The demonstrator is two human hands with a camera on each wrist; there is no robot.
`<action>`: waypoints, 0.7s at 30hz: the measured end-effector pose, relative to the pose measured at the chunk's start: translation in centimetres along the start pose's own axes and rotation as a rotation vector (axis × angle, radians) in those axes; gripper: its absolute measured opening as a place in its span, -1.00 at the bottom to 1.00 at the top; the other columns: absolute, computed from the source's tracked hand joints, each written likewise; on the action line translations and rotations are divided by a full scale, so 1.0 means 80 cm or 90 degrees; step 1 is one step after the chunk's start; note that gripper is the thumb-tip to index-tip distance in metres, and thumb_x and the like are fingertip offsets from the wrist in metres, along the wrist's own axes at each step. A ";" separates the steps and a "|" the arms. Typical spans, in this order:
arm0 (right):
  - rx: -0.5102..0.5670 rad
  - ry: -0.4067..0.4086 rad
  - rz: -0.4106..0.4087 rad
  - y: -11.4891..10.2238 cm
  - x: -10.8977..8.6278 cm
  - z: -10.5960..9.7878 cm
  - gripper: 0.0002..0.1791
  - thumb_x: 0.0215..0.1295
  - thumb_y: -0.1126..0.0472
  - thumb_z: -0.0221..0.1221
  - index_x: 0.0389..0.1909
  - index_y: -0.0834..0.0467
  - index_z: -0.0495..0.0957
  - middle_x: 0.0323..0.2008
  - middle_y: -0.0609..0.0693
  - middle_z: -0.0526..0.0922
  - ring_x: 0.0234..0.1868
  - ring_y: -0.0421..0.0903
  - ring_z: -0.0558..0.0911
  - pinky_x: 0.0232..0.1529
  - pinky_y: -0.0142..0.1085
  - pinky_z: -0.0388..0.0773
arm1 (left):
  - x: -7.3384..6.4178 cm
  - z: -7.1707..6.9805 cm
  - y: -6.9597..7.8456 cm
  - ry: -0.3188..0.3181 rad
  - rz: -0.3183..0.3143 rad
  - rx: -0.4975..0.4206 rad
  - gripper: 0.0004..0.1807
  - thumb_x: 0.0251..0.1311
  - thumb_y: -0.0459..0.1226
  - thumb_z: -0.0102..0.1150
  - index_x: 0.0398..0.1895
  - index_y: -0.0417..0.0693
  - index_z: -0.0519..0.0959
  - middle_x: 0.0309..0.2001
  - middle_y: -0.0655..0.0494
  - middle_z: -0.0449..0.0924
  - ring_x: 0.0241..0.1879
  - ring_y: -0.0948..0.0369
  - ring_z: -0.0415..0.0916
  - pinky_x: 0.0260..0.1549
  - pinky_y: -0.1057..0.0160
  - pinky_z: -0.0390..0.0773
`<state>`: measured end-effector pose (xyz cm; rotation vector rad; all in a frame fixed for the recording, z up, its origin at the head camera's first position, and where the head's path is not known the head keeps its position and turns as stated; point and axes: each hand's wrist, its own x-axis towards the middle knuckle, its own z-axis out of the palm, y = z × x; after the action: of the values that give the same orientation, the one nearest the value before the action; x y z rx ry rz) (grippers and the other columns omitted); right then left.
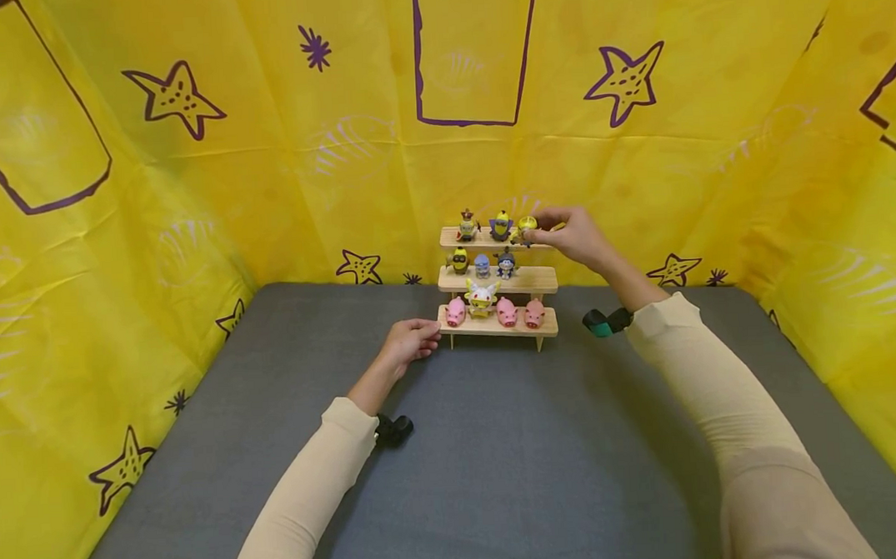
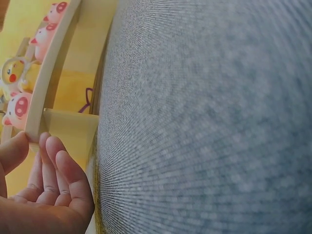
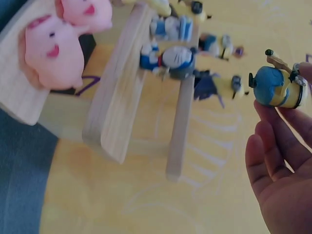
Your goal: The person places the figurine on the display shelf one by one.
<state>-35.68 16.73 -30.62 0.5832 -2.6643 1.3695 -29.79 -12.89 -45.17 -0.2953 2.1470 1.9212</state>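
Observation:
A three-tier wooden display stand [image 1: 488, 329] holds small toy figures. With thumb and fingertips, my left hand [image 1: 409, 344] grips the left end of its bottom tier, beside a pink pig [image 2: 19, 109]. My right hand [image 1: 583, 238] pinches a yellow minion figurine [image 3: 275, 87] with blue on it, near the right end of the top tier. On that tier stand a hatted figure [image 1: 466, 226] and a caped minion [image 1: 501, 226]. The middle tier bears a yellow figure [image 1: 459, 261], a small blue figure [image 1: 482, 266] and a blue-and-white cat figure [image 1: 506, 264].
Several pink pigs [image 1: 506, 312] and a white-hooded yellow figure [image 1: 481, 297] share the bottom tier. The stand is on a grey cloth-covered table [image 1: 501, 461]. Yellow patterned fabric [image 1: 383, 174] rises close behind the stand and along both sides.

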 end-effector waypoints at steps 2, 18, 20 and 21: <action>0.001 0.011 0.008 0.004 0.004 -0.002 -0.62 0.27 0.10 0.28 -0.02 0.28 0.62 -0.18 0.11 0.63 -0.11 -0.04 0.49 -0.17 -0.27 0.42 | 0.002 0.000 0.000 0.004 -0.008 0.004 -0.67 0.34 -0.20 0.16 0.02 -0.26 0.57 -0.29 0.07 0.64 -0.39 0.29 0.55 -0.33 0.34 0.57; -0.001 0.059 0.062 0.047 0.001 -0.004 -0.65 0.31 0.11 0.24 -0.10 0.33 0.65 -0.32 -0.09 0.71 -0.25 -0.15 0.52 -0.22 -0.31 0.42 | 0.002 0.002 -0.002 -0.004 -0.015 -0.001 -0.66 0.36 -0.21 0.14 0.07 -0.25 0.56 -0.32 0.12 0.61 -0.39 0.28 0.54 -0.39 0.38 0.56; -0.059 0.003 0.052 0.044 -0.001 -0.002 -0.64 0.30 0.08 0.25 -0.07 0.29 0.66 -0.20 0.10 0.72 -0.16 -0.02 0.55 -0.15 -0.19 0.46 | 0.003 0.000 0.000 -0.005 -0.014 0.000 -0.66 0.36 -0.21 0.13 0.07 -0.25 0.56 -0.32 0.11 0.61 -0.37 0.27 0.55 -0.38 0.38 0.56; -0.091 -0.036 0.039 0.043 -0.001 -0.001 -0.61 0.29 0.06 0.27 -0.03 0.27 0.65 -0.13 0.16 0.70 -0.10 0.03 0.56 -0.10 -0.13 0.47 | 0.003 0.000 0.001 -0.005 -0.015 0.001 -0.66 0.36 -0.21 0.13 0.07 -0.25 0.56 -0.32 0.11 0.61 -0.37 0.27 0.55 -0.38 0.38 0.56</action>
<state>-36.90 18.60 -33.22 0.5370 -2.8177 1.1800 -30.07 -12.91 -45.20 -0.3107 2.1316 1.9048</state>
